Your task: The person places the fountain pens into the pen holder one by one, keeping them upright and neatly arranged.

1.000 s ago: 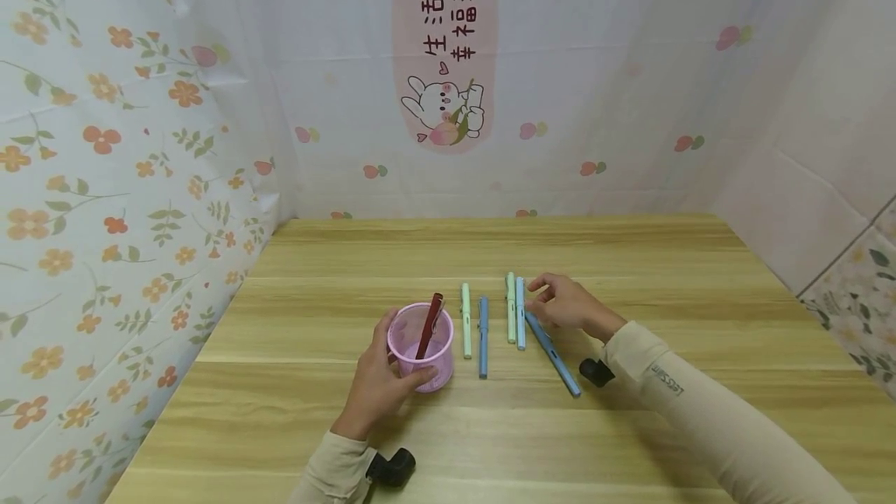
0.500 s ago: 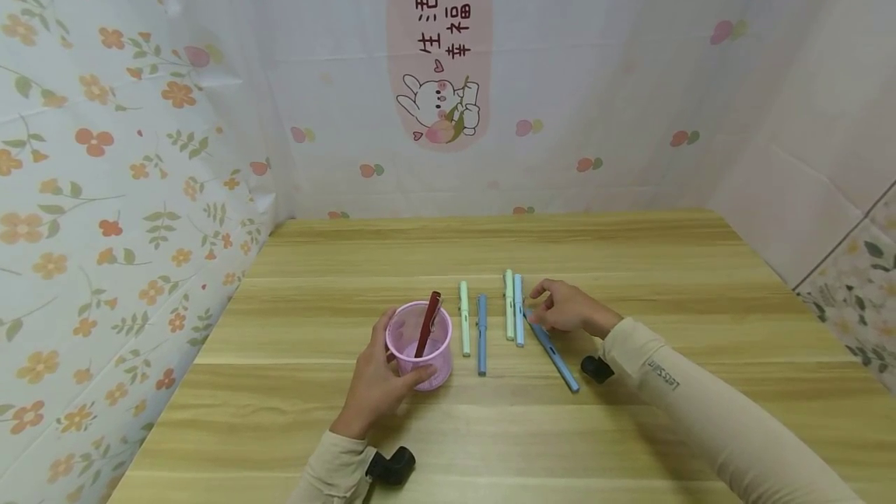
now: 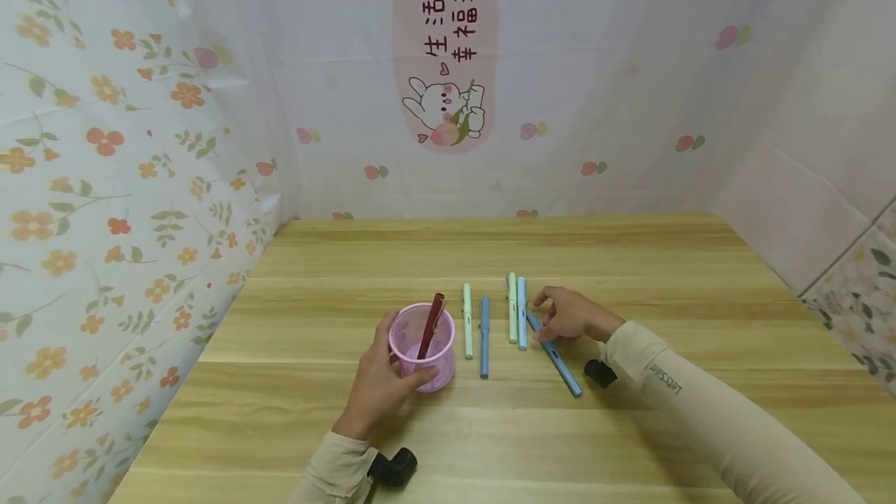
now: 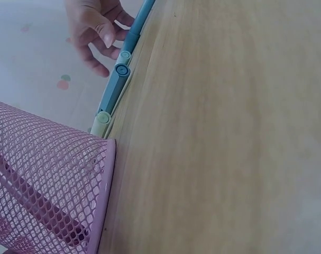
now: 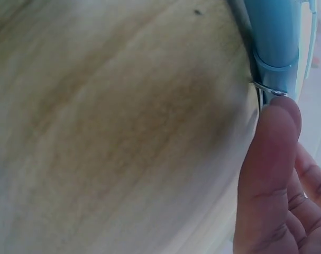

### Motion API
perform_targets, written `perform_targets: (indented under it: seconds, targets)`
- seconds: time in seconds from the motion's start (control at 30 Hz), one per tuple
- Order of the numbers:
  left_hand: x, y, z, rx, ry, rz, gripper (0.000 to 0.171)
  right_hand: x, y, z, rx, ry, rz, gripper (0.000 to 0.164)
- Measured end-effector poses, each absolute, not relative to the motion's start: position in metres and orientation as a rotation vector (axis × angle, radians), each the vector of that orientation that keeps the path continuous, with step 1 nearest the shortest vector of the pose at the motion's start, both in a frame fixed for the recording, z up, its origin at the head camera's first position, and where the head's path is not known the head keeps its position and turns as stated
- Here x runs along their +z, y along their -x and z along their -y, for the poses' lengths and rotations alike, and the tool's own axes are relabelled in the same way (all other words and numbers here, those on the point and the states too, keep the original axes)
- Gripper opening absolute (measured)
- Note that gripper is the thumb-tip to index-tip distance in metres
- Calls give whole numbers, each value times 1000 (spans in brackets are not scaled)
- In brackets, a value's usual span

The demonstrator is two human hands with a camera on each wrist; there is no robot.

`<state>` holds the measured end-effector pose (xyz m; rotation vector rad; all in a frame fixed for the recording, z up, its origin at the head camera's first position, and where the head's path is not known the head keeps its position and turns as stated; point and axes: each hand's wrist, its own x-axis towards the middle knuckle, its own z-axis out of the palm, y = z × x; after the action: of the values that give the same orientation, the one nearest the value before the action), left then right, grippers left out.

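Observation:
My left hand (image 3: 376, 383) grips a pink mesh pen cup (image 3: 437, 376) from its left side, thumb in front. A dark red pen (image 3: 430, 327) leans inside the cup. My right hand (image 3: 572, 313) is at the upper end of a slanted blue pen (image 3: 562, 370), fingers spread around it. In the right wrist view the thumb (image 5: 271, 153) meets this pen (image 5: 276, 37) near its clip, while the other fingers stand apart. Left of it lie a light blue pen (image 3: 521, 316) and a pale green pen (image 3: 512, 309), side by side.
Between the cup and that pair lie another pale green pen (image 3: 467, 322) and a darker blue pen (image 3: 484, 339). Everything rests on a wood-grain table (image 3: 336, 263). A patterned white cloth (image 3: 315, 177) hangs behind it, and a floral one (image 3: 175, 239) on the left.
My right hand has come slightly down and toward me along the slanted blue pen. The left hand, the cup and the pens have stayed in place.

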<state>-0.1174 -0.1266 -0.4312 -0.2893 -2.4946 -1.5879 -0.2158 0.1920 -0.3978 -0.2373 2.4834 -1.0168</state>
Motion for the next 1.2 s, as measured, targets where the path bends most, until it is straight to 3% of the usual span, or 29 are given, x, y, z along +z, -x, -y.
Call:
perform_targets:
  seconds: [1.2]
  targets:
    - [-434, 118, 127, -1548, 339, 2463, 99, -392, 216, -192, -1095, 216, -2422, 61]
